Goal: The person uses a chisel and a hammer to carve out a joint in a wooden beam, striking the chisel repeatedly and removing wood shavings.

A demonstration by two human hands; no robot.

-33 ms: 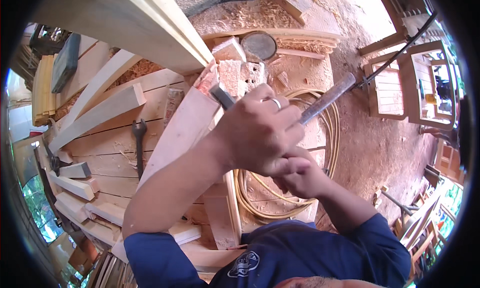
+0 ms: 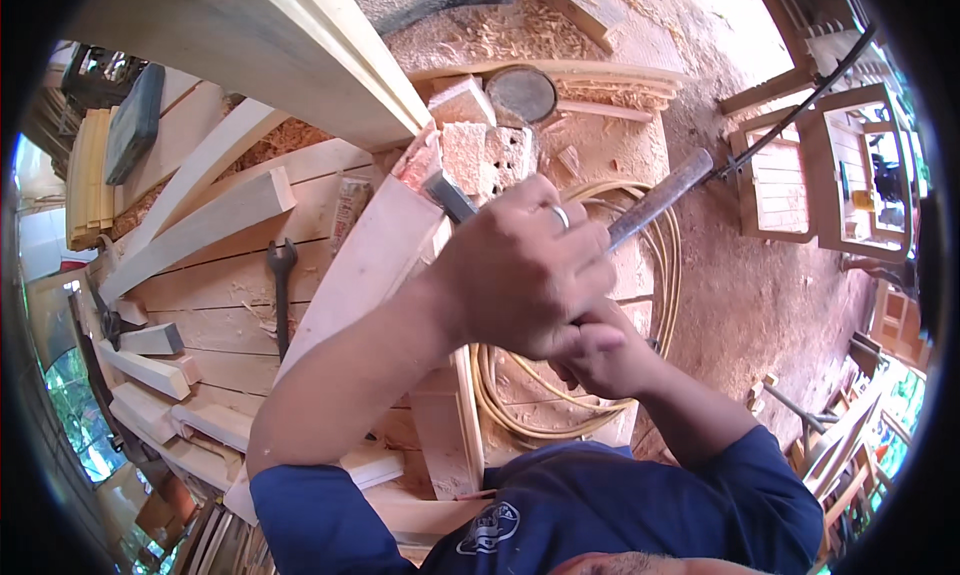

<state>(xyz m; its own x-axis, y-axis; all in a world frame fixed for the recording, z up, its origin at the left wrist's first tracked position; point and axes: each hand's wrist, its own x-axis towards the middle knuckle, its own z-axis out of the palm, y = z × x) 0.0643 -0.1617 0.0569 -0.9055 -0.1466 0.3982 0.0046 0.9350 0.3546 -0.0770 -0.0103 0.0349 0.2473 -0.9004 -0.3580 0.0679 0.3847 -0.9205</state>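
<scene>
Head view: left hand (image 2: 520, 270) grips chisel (image 2: 445, 197) on curved plank (image 2: 365, 275).
Right hand (image 2: 605, 355): fist closed round wooden-handled tool (image 2: 660, 197).
Risk: chisel could skid, gouging plank.

Pale wood, red dust and navy sleeves fill my view.

I see a pale pinkish-cream curved plank (image 2: 370, 265) under my hands, with a dull grey steel chisel blade (image 2: 447, 197) and a brown, worn wooden handle (image 2: 662, 197). A silver ring (image 2: 561, 216) shines on my left hand (image 2: 520, 270). My sleeves (image 2: 640, 515) are dark navy with a small white emblem. The coiled hose (image 2: 660, 275) is straw-yellow, the wrench (image 2: 281, 285) dark grey, the sawdust-strewn floor (image 2: 740, 295) reddish-brown, and the blocks (image 2: 150, 370) light cream with faint grain.
</scene>
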